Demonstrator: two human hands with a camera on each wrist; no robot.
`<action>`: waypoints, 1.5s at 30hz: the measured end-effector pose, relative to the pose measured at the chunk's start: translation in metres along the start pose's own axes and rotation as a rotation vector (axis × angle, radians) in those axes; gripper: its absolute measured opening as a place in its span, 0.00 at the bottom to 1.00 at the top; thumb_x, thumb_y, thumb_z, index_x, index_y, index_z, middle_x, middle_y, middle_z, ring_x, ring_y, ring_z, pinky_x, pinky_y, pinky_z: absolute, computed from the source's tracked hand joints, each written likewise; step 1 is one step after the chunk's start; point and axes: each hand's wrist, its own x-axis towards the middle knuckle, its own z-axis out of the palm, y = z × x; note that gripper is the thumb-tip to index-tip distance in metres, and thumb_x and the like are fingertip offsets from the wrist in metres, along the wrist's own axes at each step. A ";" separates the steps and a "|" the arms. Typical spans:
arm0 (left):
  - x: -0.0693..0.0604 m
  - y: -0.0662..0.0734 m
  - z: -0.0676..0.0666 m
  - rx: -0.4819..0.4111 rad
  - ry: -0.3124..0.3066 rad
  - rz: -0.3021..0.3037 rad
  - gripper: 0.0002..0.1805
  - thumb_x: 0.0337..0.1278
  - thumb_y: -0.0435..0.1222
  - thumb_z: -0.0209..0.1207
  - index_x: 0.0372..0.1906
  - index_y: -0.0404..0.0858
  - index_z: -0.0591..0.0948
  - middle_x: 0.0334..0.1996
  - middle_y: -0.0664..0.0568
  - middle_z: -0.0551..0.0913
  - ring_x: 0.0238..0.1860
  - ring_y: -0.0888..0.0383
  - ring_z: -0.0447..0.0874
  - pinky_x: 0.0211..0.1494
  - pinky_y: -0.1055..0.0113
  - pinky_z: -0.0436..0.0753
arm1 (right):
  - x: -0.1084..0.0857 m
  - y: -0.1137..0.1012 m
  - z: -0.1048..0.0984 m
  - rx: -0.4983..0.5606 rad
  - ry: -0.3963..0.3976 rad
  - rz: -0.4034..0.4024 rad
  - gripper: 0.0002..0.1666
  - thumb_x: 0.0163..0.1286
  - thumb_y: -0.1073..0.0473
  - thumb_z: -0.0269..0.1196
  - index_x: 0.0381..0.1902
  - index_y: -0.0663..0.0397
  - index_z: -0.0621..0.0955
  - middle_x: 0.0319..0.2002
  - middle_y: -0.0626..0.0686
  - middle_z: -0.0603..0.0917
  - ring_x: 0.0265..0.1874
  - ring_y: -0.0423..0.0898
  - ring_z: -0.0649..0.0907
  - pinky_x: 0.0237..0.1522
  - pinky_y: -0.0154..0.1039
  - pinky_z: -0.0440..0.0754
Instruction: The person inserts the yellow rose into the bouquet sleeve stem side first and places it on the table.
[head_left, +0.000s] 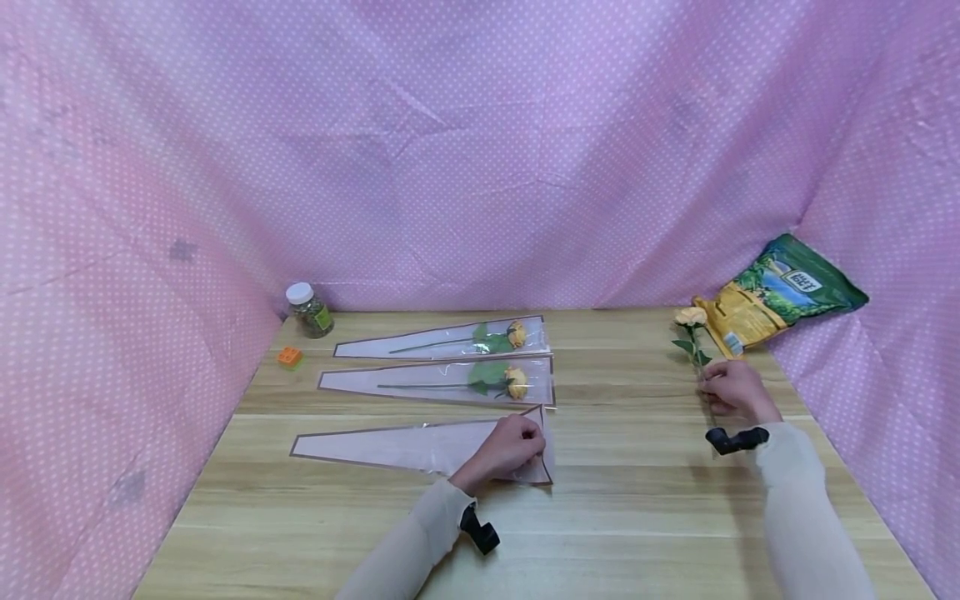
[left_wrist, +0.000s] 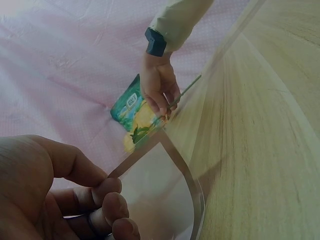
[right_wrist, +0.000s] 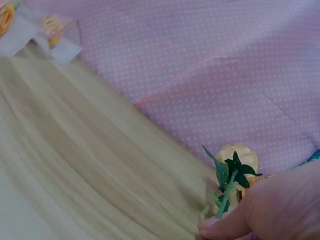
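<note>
My left hand [head_left: 508,450] pinches the wide end of a tapered flower sleeve [head_left: 375,444] with a brown border, close up in the left wrist view. That sleeve [left_wrist: 160,185] has its mouth bowed open, and no flower shows inside. At the right, my right hand [head_left: 735,390] holds a peach artificial rose [head_left: 691,317] by its green stem, thumb and fingers round it. The bloom points away from me; in the right wrist view its green leaves [right_wrist: 222,172] stand just past the thumb. Beyond the left hand lie two more sleeves [head_left: 352,348], [head_left: 345,381], each with a rose inside.
Behind the right hand a green and yellow bag [head_left: 780,292] leans against the pink dotted curtain [head_left: 480,167]. A white-capped jar [head_left: 311,312] and a small orange and green block [head_left: 289,357] stand at the far left of the wooden table [head_left: 622,533].
</note>
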 end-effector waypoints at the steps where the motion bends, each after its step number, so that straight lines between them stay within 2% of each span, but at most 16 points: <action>1: 0.000 0.000 0.000 -0.002 0.000 0.001 0.12 0.59 0.32 0.55 0.21 0.39 0.80 0.15 0.59 0.74 0.17 0.63 0.69 0.20 0.71 0.66 | 0.000 0.000 -0.001 0.025 -0.014 0.002 0.21 0.70 0.64 0.58 0.53 0.79 0.73 0.26 0.43 0.84 0.26 0.37 0.82 0.29 0.38 0.85; 6: -0.001 0.001 0.001 0.000 0.003 0.008 0.11 0.58 0.32 0.55 0.20 0.39 0.79 0.14 0.59 0.73 0.17 0.64 0.68 0.20 0.71 0.65 | -0.001 0.002 0.000 0.195 -0.080 0.022 0.25 0.73 0.62 0.58 0.59 0.77 0.69 0.28 0.39 0.86 0.27 0.35 0.84 0.33 0.36 0.87; 17: -0.001 0.001 0.002 0.028 0.025 0.053 0.10 0.54 0.29 0.55 0.20 0.34 0.80 0.15 0.58 0.73 0.17 0.64 0.68 0.22 0.73 0.66 | -0.007 0.009 0.004 0.444 -0.124 -0.046 0.13 0.75 0.64 0.56 0.53 0.64 0.71 0.31 0.37 0.86 0.30 0.35 0.86 0.35 0.34 0.87; 21: -0.001 0.001 0.001 0.018 0.013 0.064 0.11 0.54 0.30 0.54 0.19 0.36 0.79 0.15 0.60 0.73 0.17 0.66 0.68 0.22 0.74 0.65 | -0.012 0.011 0.007 0.607 -0.142 -0.093 0.07 0.75 0.68 0.54 0.48 0.56 0.73 0.33 0.40 0.86 0.31 0.36 0.86 0.35 0.35 0.87; 27: -0.002 0.000 0.001 0.007 -0.001 0.059 0.11 0.54 0.31 0.54 0.18 0.40 0.78 0.15 0.62 0.72 0.17 0.66 0.68 0.22 0.74 0.65 | -0.019 0.013 0.014 0.827 -0.141 -0.158 0.13 0.75 0.72 0.52 0.42 0.46 0.75 0.32 0.44 0.86 0.33 0.38 0.87 0.35 0.36 0.87; 30: -0.001 0.000 0.001 0.005 0.000 0.046 0.11 0.55 0.30 0.54 0.19 0.39 0.78 0.15 0.61 0.73 0.17 0.66 0.68 0.22 0.73 0.65 | -0.024 0.014 0.021 0.931 -0.138 -0.192 0.15 0.75 0.73 0.49 0.43 0.46 0.74 0.33 0.46 0.87 0.35 0.39 0.87 0.36 0.37 0.88; 35: -0.001 0.000 0.001 0.004 -0.005 0.021 0.11 0.56 0.31 0.54 0.19 0.39 0.79 0.15 0.60 0.75 0.18 0.65 0.69 0.23 0.73 0.66 | -0.033 0.012 0.039 1.097 -0.183 -0.239 0.14 0.76 0.74 0.44 0.46 0.51 0.70 0.33 0.49 0.89 0.35 0.42 0.88 0.38 0.39 0.88; 37: 0.000 -0.001 0.001 0.011 -0.003 0.022 0.11 0.56 0.31 0.55 0.19 0.39 0.79 0.15 0.60 0.74 0.18 0.65 0.69 0.23 0.73 0.66 | -0.038 0.008 0.046 1.133 -0.193 -0.252 0.13 0.77 0.73 0.44 0.46 0.51 0.70 0.33 0.49 0.90 0.35 0.43 0.89 0.39 0.39 0.88; 45: 0.000 -0.002 0.002 0.028 0.020 0.065 0.11 0.54 0.29 0.54 0.19 0.36 0.79 0.14 0.60 0.72 0.17 0.65 0.68 0.23 0.73 0.66 | -0.052 -0.009 0.060 1.218 -0.135 -0.281 0.13 0.76 0.74 0.44 0.45 0.53 0.71 0.34 0.51 0.90 0.37 0.44 0.89 0.41 0.40 0.88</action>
